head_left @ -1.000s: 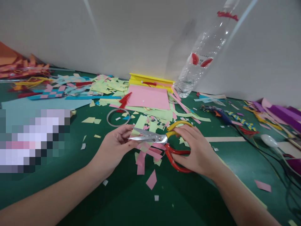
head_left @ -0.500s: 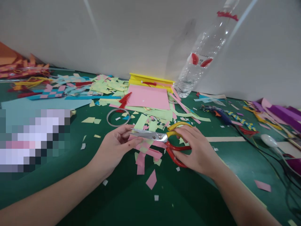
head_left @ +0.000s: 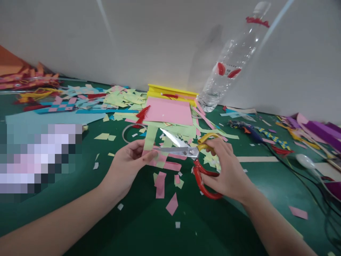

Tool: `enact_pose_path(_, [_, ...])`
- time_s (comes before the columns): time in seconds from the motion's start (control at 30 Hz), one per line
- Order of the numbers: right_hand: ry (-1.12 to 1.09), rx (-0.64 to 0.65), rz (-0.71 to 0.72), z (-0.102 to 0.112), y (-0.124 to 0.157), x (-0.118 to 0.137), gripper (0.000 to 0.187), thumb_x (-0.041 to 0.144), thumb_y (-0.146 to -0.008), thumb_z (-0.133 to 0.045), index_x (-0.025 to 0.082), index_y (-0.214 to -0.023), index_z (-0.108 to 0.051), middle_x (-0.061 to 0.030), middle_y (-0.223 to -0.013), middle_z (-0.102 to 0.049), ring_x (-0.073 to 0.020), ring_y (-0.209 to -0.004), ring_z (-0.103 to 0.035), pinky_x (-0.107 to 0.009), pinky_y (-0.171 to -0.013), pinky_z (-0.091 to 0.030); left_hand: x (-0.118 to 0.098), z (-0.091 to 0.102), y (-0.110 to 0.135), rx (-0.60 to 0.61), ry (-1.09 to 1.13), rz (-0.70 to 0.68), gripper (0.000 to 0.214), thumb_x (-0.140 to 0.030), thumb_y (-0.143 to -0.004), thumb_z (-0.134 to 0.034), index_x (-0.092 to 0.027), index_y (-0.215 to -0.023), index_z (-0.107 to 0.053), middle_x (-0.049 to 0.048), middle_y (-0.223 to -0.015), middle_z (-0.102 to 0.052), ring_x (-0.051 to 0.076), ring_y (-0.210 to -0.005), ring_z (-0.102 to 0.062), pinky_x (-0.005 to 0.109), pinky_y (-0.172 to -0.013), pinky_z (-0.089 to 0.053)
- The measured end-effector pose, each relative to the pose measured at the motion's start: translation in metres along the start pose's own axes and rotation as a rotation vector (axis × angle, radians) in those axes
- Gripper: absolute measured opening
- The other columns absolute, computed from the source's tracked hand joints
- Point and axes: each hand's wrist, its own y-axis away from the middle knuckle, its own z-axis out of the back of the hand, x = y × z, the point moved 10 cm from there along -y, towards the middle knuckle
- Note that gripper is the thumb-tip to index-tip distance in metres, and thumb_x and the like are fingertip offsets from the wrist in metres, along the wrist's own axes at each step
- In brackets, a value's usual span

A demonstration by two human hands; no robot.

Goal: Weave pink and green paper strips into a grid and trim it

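My left hand (head_left: 133, 160) pinches a small woven piece of pink and light green paper strips (head_left: 151, 137) between thumb and fingers. In my right hand (head_left: 225, 167) is a pair of scissors (head_left: 191, 152) with one yellow handle and one red handle. The fingers are in the yellow loop and the thumb is in the red one. Its blades are spread apart and point left, the lower blade lying across the woven paper close to my left thumb. Pink and green offcuts (head_left: 160, 185) lie on the green table just below.
Behind the hands lie a pink paper square (head_left: 167, 111) and a tape roll (head_left: 126, 133). A tilted plastic bottle (head_left: 226, 65) leans at the wall. Paper scraps (head_left: 125, 97) heap up at back left; a spoon (head_left: 305, 160) and cable (head_left: 282, 158) lie right.
The scissors' blades have opened from nearly closed, and the handles have spread apart. A green strip end of the woven paper now shows upright above my left fingers. My left hand stays in place.
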Motion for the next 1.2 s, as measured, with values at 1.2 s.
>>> enact_pose_path(1.2, [0.130, -0.015, 0.089, -0.005, 0.000, 0.003, 0.037, 0.030, -0.078, -0.054, 0.013, -0.111, -0.051, -0.0155, -0.107, -0.062, -0.0307, -0.101, -0.056, -0.048, -0.082, -0.048, 0.006, 0.000, -0.002, 0.023, -0.007, 0.021, 0.029, -0.030, -0.068, -0.077, -0.023, -0.093, -0.065, -0.0011, -0.085, -0.070, 0.013, -0.078, -0.063, 0.022, -0.071, -0.052])
